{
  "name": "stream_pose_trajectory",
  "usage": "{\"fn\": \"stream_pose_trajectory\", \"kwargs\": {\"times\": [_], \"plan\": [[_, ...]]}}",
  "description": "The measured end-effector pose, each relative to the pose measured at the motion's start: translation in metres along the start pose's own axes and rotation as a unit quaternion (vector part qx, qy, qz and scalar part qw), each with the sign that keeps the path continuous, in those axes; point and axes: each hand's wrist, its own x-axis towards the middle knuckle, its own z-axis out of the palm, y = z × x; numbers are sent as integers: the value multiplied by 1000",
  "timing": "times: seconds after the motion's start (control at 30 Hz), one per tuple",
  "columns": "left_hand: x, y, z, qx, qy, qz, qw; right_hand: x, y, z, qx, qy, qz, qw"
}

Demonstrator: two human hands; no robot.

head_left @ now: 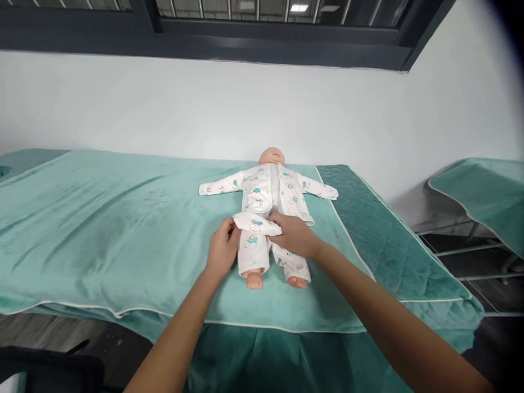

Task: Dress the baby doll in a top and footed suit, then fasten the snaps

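A baby doll (272, 155) lies on its back, head toward the wall, arms spread. It wears a white printed jacket (256, 191), open down the front, and matching baby pants (254, 254) with both feet showing below the cuffs. My left hand (223, 245) pinches the top edge of the pants at one side. Across from it, my right hand (295, 234) grips the same bunched top edge near the doll's middle. The cloth is lifted and folded between my hands, and my right fingertips are partly hidden in it.
The doll rests on a green velvet cover (123, 234) over a bed. A darker quilted mattress (380, 234) shows at right, beside a metal frame (470, 251) with green cloth. Behind stands a white wall (184, 109) under a dark window frame (245, 43). A black object (53, 365) is at lower left.
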Motion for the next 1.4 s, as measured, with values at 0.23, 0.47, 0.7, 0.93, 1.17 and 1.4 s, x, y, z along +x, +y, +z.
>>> {"fn": "stream_pose_trajectory", "kwargs": {"times": [0.23, 0.47, 0.7, 0.93, 1.17, 1.4], "plan": [[40, 6, -17, -103, 110, -14, 988, -16, 5, -33, 163, 3, -57, 985], [82, 55, 13, 121, -95, 107, 982, 12, 27, -30, -70, 190, 79, 976], [92, 62, 30, 218, -94, 156, 959, 34, 24, -33, -74, 159, 118, 978], [108, -4, -33, -131, 129, -165, 969, -7, 122, -57, 181, 337, 266, 885], [96, -44, -63, 90, 184, -130, 970, -51, 170, -41, 65, 331, 315, 887], [79, -45, -47, 411, 114, 139, 894, -47, 147, -30, -150, 348, 156, 912]]}}
